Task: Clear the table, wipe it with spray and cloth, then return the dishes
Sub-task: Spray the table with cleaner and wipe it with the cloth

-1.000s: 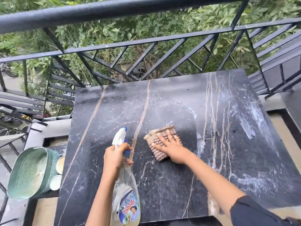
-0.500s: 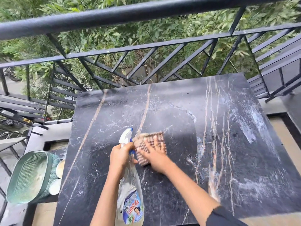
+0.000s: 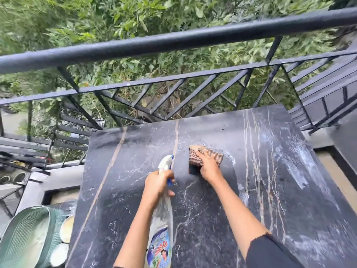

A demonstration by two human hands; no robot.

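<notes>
The black marble-patterned table [image 3: 270,200] stands against a dark metal balcony railing [image 3: 173,42], with green foliage [image 3: 116,20] beyond it. The left hand [image 3: 158,183] grips the neck of a clear spray bottle [image 3: 161,229], fingers curled round it just under the white and blue nozzle [image 3: 165,161]. The bottle is tilted, with its nozzle pointing away over the tabletop and its labelled body running back along the forearm. Just to the right, the right hand [image 3: 209,167] lies on a folded brown striped cloth [image 3: 194,157], fingers spread and pressing it flat against the middle of the table. Pale wet smears [image 3: 301,167] streak the table's right side. Off the table's lower left edge sits a green mesh basket [image 3: 25,235], and pale round dishes [image 3: 66,226] lie just beside it, between basket and table.
</notes>
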